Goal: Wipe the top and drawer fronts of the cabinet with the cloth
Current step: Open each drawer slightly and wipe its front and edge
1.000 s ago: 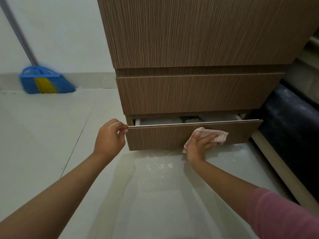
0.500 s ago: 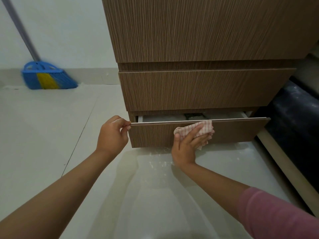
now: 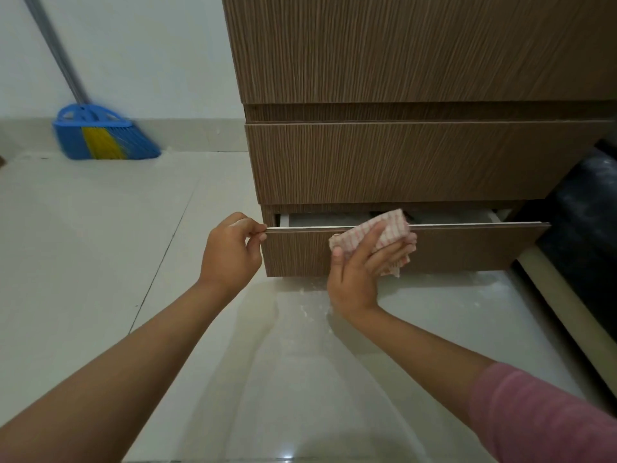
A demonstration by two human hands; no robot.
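A brown wood-grain cabinet (image 3: 400, 55) fills the upper right, with its middle drawer front (image 3: 417, 162) closed. The bottom drawer (image 3: 467, 248) is pulled out a little, and its white inside shows above the front panel. My left hand (image 3: 230, 252) pinches the top left corner of that drawer front. My right hand (image 3: 360, 265) presses a pink-and-white checked cloth (image 3: 384, 235) against the front panel, up at its top edge, left of the middle. The cabinet top is out of view.
A blue and yellow broom (image 3: 100, 135) leans on the white wall at the far left. A pale tiled floor (image 3: 100, 262) runs under my arms. A dark object (image 3: 587, 208) sits close to the cabinet's right side, with a beige strip below it.
My right hand slid the cloth leftward along the bottom drawer front, then up to its top edge. My left hand kept its pinch on the corner.
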